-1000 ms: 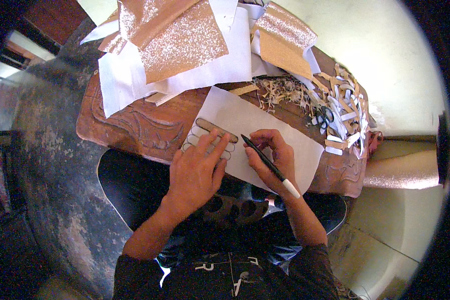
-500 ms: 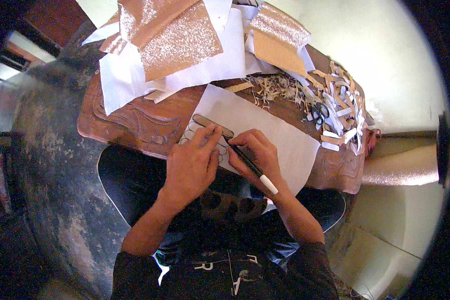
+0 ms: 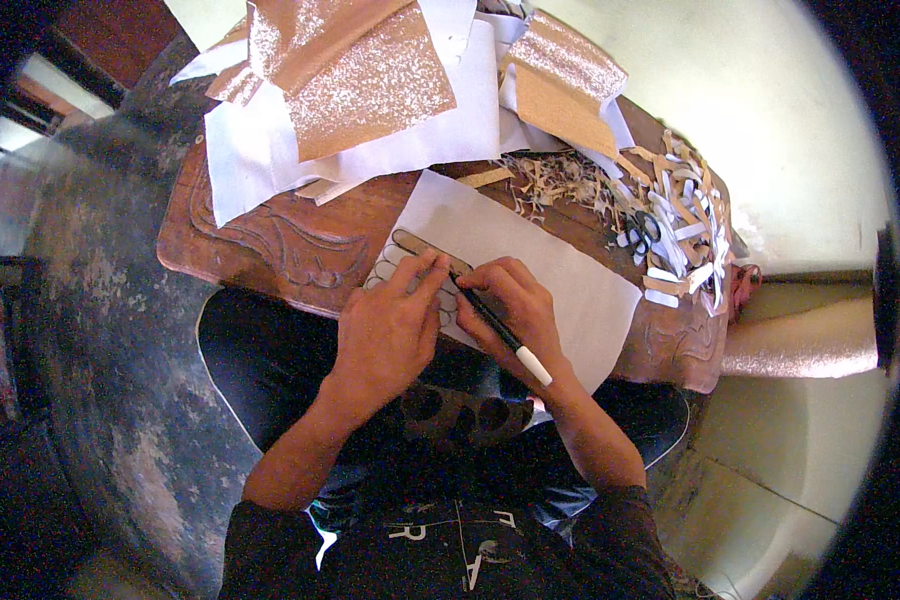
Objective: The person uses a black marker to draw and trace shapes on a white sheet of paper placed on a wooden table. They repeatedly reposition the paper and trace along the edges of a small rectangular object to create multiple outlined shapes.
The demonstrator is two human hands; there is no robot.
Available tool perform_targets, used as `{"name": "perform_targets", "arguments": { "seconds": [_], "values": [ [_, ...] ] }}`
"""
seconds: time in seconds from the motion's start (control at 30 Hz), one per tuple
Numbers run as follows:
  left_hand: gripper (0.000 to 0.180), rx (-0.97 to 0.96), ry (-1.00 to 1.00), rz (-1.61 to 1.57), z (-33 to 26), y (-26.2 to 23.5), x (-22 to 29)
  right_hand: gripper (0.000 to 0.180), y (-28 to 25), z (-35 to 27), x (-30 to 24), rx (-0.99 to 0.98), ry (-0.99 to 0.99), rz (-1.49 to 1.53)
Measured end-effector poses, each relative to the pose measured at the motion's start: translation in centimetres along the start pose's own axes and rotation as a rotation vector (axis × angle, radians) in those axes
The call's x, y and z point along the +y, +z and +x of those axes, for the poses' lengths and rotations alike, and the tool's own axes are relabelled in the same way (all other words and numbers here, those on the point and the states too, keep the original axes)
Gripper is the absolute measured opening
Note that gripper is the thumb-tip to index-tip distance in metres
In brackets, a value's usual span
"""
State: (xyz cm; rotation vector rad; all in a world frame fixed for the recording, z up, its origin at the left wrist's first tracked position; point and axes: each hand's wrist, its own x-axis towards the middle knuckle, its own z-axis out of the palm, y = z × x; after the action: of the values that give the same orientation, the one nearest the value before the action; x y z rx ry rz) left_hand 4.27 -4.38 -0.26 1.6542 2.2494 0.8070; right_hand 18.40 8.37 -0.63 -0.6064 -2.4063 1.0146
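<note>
On the table lies a pale sheet (image 3: 560,275) with several rounded, finger-like outlines (image 3: 385,268) drawn at its left edge. A narrow brown strip with rounded ends (image 3: 416,243) rests on the sheet beside those outlines. The outstretched fingers of my left hand (image 3: 385,325) press it flat from above. In my right hand (image 3: 515,305) is a black marker pen with a white end (image 3: 500,335), gripped between thumb and fingers. Its tip points at the strip's right end, close to my left fingertips; the exact contact is hidden.
A carved wooden table (image 3: 270,250) stands over my crossed legs. Glittery copper-coloured sheets (image 3: 370,90) with white backing are heaped at the back. At right lie black-handled scissors (image 3: 642,232), cut strips (image 3: 685,235) and a pile of shavings (image 3: 565,185). A glittery roll (image 3: 805,340) is farther right.
The view has shifted slightly. My left hand still holds the strip down, and the pen remains at its right end with only a small movement.
</note>
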Motion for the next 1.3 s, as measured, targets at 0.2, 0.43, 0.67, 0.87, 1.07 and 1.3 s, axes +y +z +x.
{"name": "perform_targets", "arguments": {
  "seconds": [0.2,0.43,0.67,0.87,1.07,1.3],
  "values": [
    [0.046,-0.040,-0.021,0.028,0.0,-0.3,0.3,0.024,0.1,0.0,0.6,-0.007,-0.008,0.010],
    [0.046,-0.035,-0.024,0.030,-0.1,-0.2,0.3,0.024,0.0,0.1,0.2,-0.004,-0.012,-0.007],
    [0.048,-0.061,-0.024,0.049,-0.1,-0.2,0.3,0.023,-0.2,0.3,-0.2,-0.027,0.007,-0.024],
    [0.048,-0.067,-0.024,0.070,-0.1,0.2,0.2,0.022,-0.6,0.5,-0.6,-0.042,0.062,0.008],
    [0.047,-0.068,-0.009,0.050,-0.1,-0.1,0.4,0.020,-1.3,0.5,-0.5,-0.070,0.079,-0.013],
    [0.050,-0.066,-0.010,0.111,-0.2,0.2,0.3,0.018,-1.6,0.5,0.2,-0.074,0.106,0.054]
  ]
}}
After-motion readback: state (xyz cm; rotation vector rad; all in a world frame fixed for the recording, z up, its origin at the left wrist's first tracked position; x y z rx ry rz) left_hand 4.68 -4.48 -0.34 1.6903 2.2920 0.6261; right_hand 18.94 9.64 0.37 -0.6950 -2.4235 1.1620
